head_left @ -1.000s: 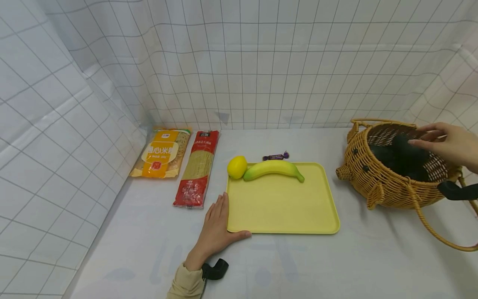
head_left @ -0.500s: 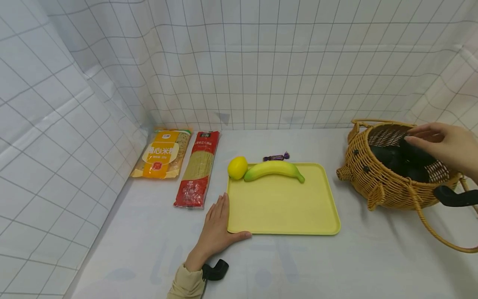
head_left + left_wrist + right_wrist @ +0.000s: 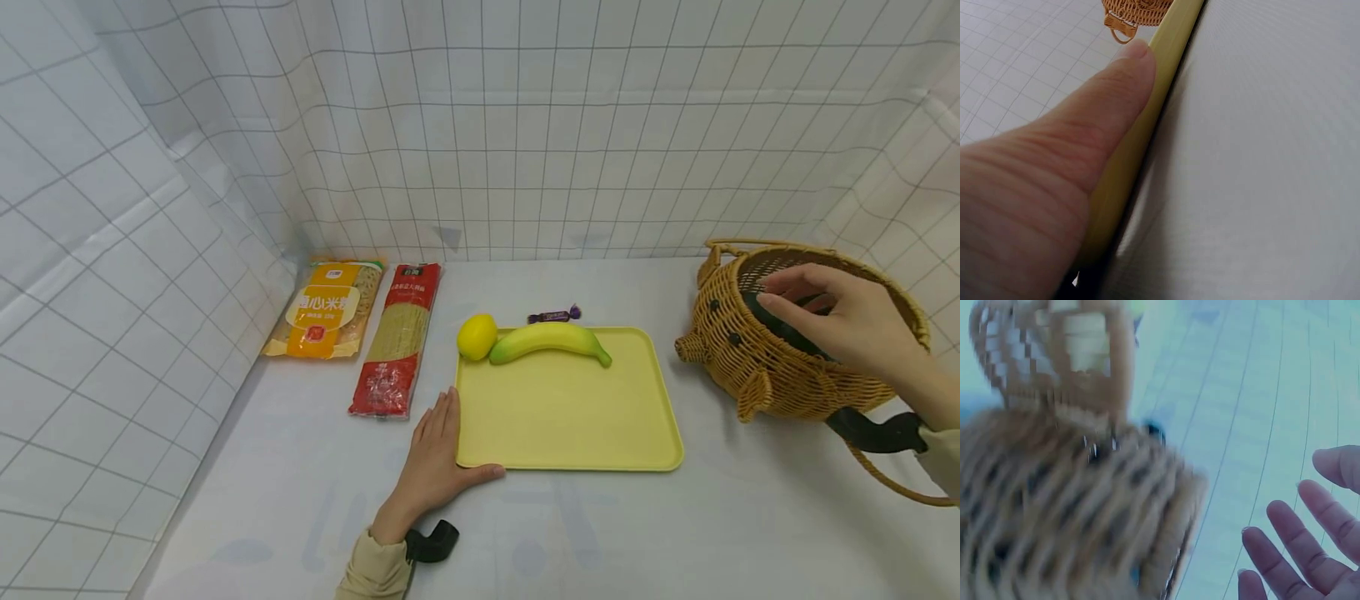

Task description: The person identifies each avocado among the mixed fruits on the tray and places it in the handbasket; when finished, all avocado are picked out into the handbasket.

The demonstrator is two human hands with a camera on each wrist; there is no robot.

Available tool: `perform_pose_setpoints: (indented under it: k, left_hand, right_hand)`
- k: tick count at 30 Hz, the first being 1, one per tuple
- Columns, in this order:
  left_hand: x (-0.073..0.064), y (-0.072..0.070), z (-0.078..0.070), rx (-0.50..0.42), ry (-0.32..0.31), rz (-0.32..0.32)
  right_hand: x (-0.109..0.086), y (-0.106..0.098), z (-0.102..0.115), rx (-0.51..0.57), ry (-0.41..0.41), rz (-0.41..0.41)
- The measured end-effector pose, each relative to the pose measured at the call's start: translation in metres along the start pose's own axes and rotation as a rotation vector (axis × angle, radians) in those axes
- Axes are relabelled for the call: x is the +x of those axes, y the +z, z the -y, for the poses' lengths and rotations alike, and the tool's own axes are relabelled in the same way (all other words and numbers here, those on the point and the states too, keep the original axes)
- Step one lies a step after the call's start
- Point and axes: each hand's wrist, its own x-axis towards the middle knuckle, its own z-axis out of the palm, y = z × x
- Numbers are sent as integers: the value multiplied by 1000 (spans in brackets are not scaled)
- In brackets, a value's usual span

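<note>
My left hand (image 3: 431, 467) lies flat at the near left corner of a yellow tray (image 3: 570, 417). Its straight fingers run along the left edge, and the thumb (image 3: 1129, 69) presses along the front rim in the left wrist view. My right hand (image 3: 847, 312) hovers over the mouth of a pig-shaped wicker basket (image 3: 750, 367). Dark green, roundish things (image 3: 780, 323) lie inside, mostly hidden under that hand. In the right wrist view, the right hand's fingers (image 3: 1300, 540) are apart with nothing between them, and the wicker beside them is blurred.
A banana (image 3: 551, 337) lies along the tray's back edge, beside a lemon (image 3: 477, 337) at its far left corner. Behind is a purple-wrapped candy (image 3: 553, 315). Left of the tray are a red noodle packet (image 3: 397, 337) and an orange food bag (image 3: 324, 308). White gridded curtains enclose the table.
My right hand has shifted left and toward me across the basket's opening, covering most of the dark things. The left hand, tray and fruit stay put.
</note>
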Motion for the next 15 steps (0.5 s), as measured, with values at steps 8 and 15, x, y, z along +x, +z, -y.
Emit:
perform_pose_setpoints:
  k: [8, 15]
  left_hand:
    - [1, -1, 3, 7, 7, -2]
    - [2, 0, 4, 2, 13, -18]
  right_hand:
    - [-12, 32, 28, 49, -269, -26]
    - [-21, 63, 40, 60, -370, 96]
